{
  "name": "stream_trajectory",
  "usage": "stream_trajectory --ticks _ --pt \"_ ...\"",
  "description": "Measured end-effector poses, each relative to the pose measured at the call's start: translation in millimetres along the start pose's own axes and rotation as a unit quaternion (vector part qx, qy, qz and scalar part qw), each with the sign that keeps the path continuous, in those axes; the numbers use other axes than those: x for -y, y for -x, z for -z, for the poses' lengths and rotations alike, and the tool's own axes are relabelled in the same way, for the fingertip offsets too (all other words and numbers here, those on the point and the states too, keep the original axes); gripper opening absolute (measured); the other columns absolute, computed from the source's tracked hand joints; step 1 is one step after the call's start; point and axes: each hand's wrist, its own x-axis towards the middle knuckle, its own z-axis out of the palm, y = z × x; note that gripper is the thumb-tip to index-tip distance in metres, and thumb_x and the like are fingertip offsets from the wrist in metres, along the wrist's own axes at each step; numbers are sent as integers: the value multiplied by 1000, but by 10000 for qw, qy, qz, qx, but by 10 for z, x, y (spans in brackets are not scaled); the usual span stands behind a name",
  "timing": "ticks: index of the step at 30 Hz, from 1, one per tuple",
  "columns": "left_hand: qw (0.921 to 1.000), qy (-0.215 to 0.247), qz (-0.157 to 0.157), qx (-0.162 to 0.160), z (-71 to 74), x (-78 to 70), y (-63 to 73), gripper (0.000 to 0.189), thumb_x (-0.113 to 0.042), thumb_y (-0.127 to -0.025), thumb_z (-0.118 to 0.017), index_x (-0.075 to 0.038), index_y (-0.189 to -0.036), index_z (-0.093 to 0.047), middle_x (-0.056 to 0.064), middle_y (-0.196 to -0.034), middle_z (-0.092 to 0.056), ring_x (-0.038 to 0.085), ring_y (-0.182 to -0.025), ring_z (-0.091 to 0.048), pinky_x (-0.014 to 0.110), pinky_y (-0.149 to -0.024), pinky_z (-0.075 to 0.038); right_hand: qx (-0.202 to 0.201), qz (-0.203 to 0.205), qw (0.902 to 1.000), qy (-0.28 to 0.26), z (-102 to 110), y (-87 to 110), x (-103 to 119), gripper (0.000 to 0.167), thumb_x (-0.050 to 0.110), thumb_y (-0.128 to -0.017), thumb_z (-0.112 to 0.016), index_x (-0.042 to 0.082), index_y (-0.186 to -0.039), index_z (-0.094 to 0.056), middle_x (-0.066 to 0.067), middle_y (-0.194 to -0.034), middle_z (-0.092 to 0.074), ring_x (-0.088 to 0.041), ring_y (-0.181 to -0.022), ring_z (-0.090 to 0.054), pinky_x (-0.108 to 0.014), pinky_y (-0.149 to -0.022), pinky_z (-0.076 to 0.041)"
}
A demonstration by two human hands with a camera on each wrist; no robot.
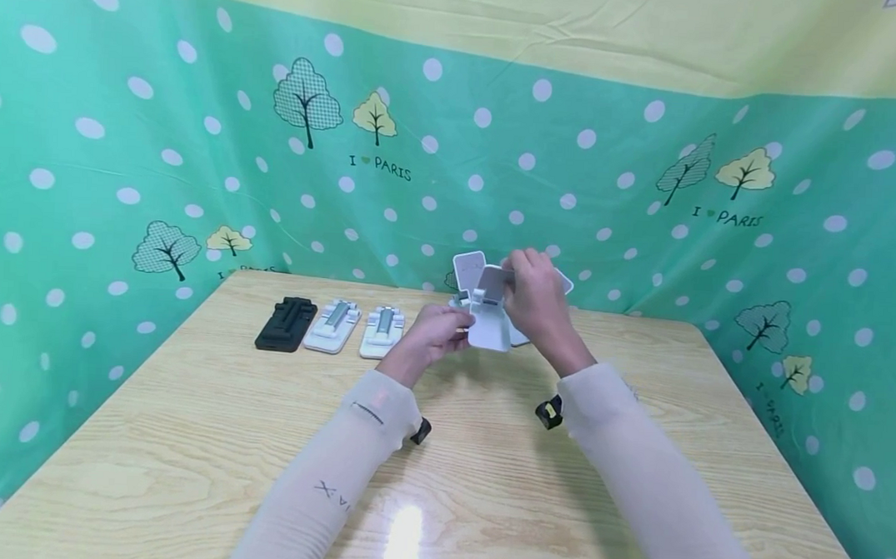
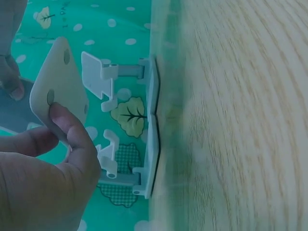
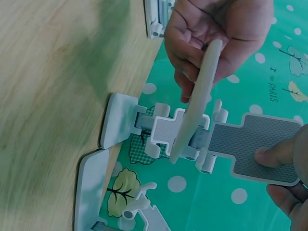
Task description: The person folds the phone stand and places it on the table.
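A white folding phone stand (image 1: pixel 489 330) is held up off the table, opened out, between my two hands. My left hand (image 1: pixel 441 327) pinches the edge of its base plate (image 2: pixel 60 82) between thumb and fingers. My right hand (image 1: pixel 533 292) grips the grey-padded cradle plate (image 3: pixel 262 147), thumb on the pad and fingers behind. The hinged arm with its small hooks (image 3: pixel 206 163) joins the two plates. Close behind stand two more unfolded white phone stands, one with its cradle (image 1: pixel 468 270) at left, the other's cradle (image 1: pixel 564 281) partly covered by my right hand.
Left of my hands lie a folded black phone stand (image 1: pixel 287 324) and two folded white ones, a left one (image 1: pixel 332 325) and a right one (image 1: pixel 382 333), in a row on the wooden table (image 1: pixel 186 435). A green dotted cloth (image 1: pixel 453 171) hangs behind the table.
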Motion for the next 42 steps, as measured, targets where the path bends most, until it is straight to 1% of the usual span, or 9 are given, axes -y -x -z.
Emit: stream_trajectory --ticks 3,6,9,14,22,29,34,38,42 --pt "10000 -26 29 -19 2 -7 11 25 -1 -98 -61 9 -121 -65 16 -112 -69 22 -90 -66 25 -73 -56 -39 85 10000 29 -23 36 -4 20 -15 -78 -70 -1 -91 -63 -15 -89 -64 -32 -82 -57 -40 -71 -51" --pt "10000 -42 61 -26 8 -9 17 23 0 -98 -61 10 -119 -66 15 -106 -69 20 -86 -65 27 -75 -55 -16 131 9999 42 -44 71 2 20 -16 -78 -70 -1 -89 -63 -15 -89 -64 -32 -82 -57 -40 -71 -50" --pt "10000 -16 85 -38 15 -13 24 22 1 -98 -61 10 -117 -66 14 -105 -69 20 -86 -65 28 -77 -55 -9 164 9999 34 -56 96 18 20 -16 -78 -70 -1 -89 -62 -16 -91 -65 -32 -83 -57 -40 -72 -51" --pt "9999 83 127 -76 24 -27 19 23 1 -97 -61 10 -118 -65 15 -106 -68 21 -88 -65 24 -70 -56 -52 228 9997 67 -63 120 50 21 -15 -78 -72 -1 -90 -62 -15 -90 -64 -31 -82 -56 -39 -71 -50" --pt "9995 251 145 -149 33 -57 24 21 3 -98 -61 11 -116 -65 14 -101 -67 21 -86 -64 22 -66 -55 -218 442 9985 241 -104 185 76 21 -14 -79 -74 1 -87 -60 -13 -85 -63 -29 -77 -54 -37 -67 -48" --pt "9988 405 102 -257 41 -84 37 23 4 -97 -61 13 -118 -63 16 -104 -66 23 -88 -65 23 -66 -56 -345 638 9964 431 -129 228 88 21 -14 -79 -75 0 -88 -63 -12 -85 -63 -27 -76 -54 -34 -65 -49" --pt "9986 463 38 -247 49 -91 28 22 4 -97 -60 14 -117 -63 16 -105 -65 23 -87 -64 22 -65 -55 -498 720 9947 530 -159 266 94 22 -15 -77 -76 0 -87 -64 -13 -85 -65 -27 -75 -56 -33 -65 -51" --pt "9985 483 26 -261 67 -89 19 22 4 -98 -59 15 -117 -63 18 -106 -65 23 -88 -65 22 -65 -56 -497 822 9943 453 -164 304 104 20 -15 -78 -74 -1 -89 -65 -14 -88 -66 -29 -77 -57 -35 -68 -52" --pt "9977 610 8 -289 96 -92 1 23 6 -96 -60 16 -117 -63 21 -108 -66 24 -88 -65 23 -66 -57 -405 953 9941 318 -158 358 117 18 -13 -81 -73 -2 -95 -68 -15 -91 -68 -31 -84 -62 -38 -77 -56"
